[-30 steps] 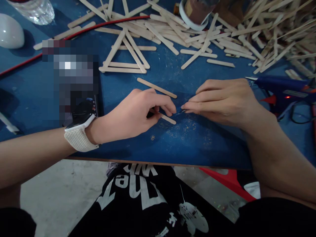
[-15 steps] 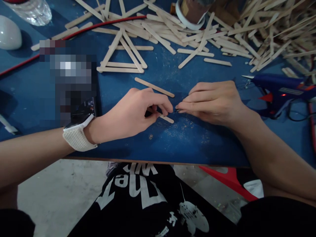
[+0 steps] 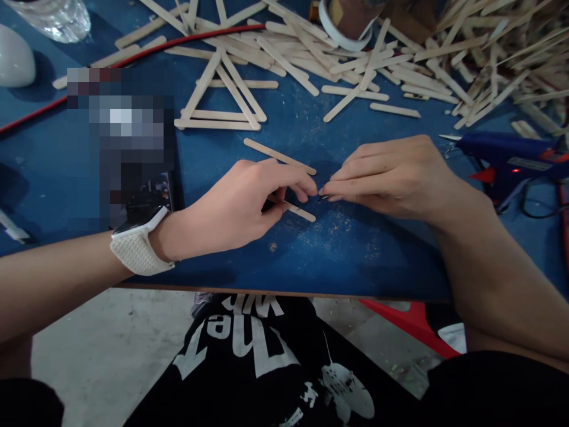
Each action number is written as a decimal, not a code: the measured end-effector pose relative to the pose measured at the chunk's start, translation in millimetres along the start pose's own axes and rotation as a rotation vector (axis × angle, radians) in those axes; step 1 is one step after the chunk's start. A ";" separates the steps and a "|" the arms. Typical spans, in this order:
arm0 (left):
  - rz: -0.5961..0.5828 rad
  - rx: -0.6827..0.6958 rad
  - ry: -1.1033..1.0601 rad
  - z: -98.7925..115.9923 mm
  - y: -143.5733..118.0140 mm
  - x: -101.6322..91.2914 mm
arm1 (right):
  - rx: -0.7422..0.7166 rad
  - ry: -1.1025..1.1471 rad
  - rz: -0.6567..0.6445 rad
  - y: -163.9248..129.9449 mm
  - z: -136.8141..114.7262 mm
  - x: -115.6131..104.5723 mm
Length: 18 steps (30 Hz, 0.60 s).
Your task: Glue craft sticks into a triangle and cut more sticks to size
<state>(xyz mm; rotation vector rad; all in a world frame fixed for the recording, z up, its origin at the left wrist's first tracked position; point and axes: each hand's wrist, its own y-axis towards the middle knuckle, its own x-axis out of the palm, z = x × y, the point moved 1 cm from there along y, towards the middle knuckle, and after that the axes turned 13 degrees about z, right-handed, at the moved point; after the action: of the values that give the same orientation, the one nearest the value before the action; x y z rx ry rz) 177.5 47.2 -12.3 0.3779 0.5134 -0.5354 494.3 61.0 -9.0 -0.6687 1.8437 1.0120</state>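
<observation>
My left hand (image 3: 242, 204) rests on the blue table (image 3: 311, 255) and pinches a wooden craft stick (image 3: 300, 211) that lies flat under its fingers. My right hand (image 3: 391, 178) meets it fingertip to fingertip, with a small dark thin object (image 3: 323, 197) pinched at the tips; what it is cannot be made out. A second loose craft stick (image 3: 279, 156) lies just behind both hands. A white woven watch band is on my left wrist.
A triangle of glued sticks (image 3: 222, 98) lies behind my left hand. A big heap of craft sticks (image 3: 444, 53) covers the far right. A blue glue gun (image 3: 507, 157) with a lit red lamp lies right. A red cable (image 3: 133, 56), tape roll (image 3: 344, 24), white rounded object (image 3: 15, 62) sit far back.
Both hands stay pinched together over the stick with only slight shifts. The view has moved a little; nothing was let go or picked up.
</observation>
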 end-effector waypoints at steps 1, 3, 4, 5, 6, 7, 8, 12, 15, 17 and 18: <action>0.005 0.003 -0.003 -0.7 -0.3 0.4 | -0.001 0.005 -0.001 0.3 -0.3 -0.6; 0.004 -0.002 -0.004 -1.3 -0.3 0.8 | -0.003 0.015 -0.002 1.3 -0.9 -1.9; -0.005 -0.011 0.000 -1.2 -0.1 0.7 | 0.000 0.018 -0.003 1.9 -1.3 -2.6; -0.016 -0.022 0.005 -0.8 0.1 0.6 | 0.006 0.017 -0.005 2.4 -1.5 -3.1; -0.022 -0.027 0.006 -0.4 0.3 0.3 | 0.014 0.014 -0.012 2.9 -1.6 -3.5; -0.024 -0.030 0.005 0.0 0.5 0.1 | 0.019 0.009 -0.016 3.3 -1.6 -3.7; -0.023 -0.031 0.003 0.4 0.5 -0.1 | 0.020 0.003 -0.019 3.6 -1.5 -3.8; -0.008 -0.011 -0.024 1.0 0.2 -0.1 | -0.055 -0.024 0.026 5.2 -1.7 -3.5; -0.011 -0.005 -0.037 1.4 0.3 -0.2 | -0.109 -0.030 0.058 6.4 -2.4 -4.8; -0.016 -0.007 -0.034 1.5 0.5 -0.4 | -0.127 -0.030 0.063 6.4 -3.1 -7.0; -0.017 -0.002 -0.033 1.5 0.6 -0.5 | -0.131 -0.030 0.066 5.9 -3.4 -8.3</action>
<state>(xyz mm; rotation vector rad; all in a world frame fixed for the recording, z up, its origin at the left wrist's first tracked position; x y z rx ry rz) 178.0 47.1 -10.7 0.3631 0.4859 -0.5567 492.0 61.4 1.5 -0.6703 1.7946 1.1879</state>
